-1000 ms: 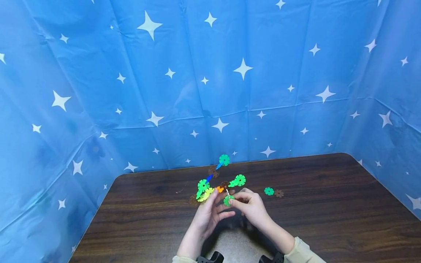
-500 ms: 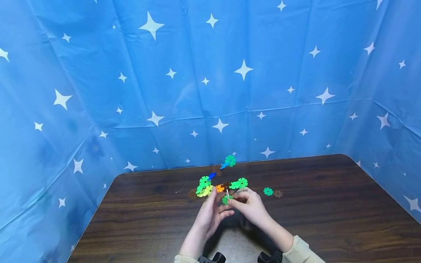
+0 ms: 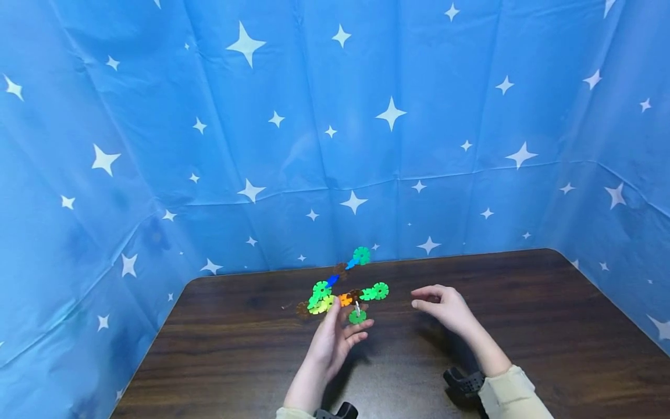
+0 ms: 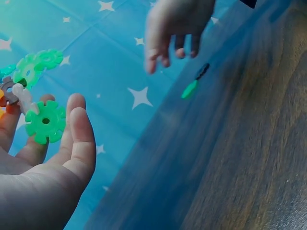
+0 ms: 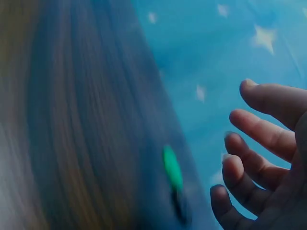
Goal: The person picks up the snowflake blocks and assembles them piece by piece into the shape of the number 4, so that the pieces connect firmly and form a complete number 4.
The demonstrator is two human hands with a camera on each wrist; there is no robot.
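My left hand pinches a chain of interlocking snowflake discs between thumb and fingers near an orange disc. The chain also has yellow, blue, brown and bright green discs. From its near side hangs a green disc, joined through a white disc seen partly edge-on, above my left fingers. My right hand is over the table to the right, apart from the chain. Nothing is between its loosely bent fingers.
A loose green disc and a dark brown disc lie on the table below my right hand, which hides them in the head view. A blue star-patterned curtain stands behind the dark wood table.
My right hand has let go of the green and white discs and moved right, over the loose discs. My left hand keeps holding the chain in nearly the same place.
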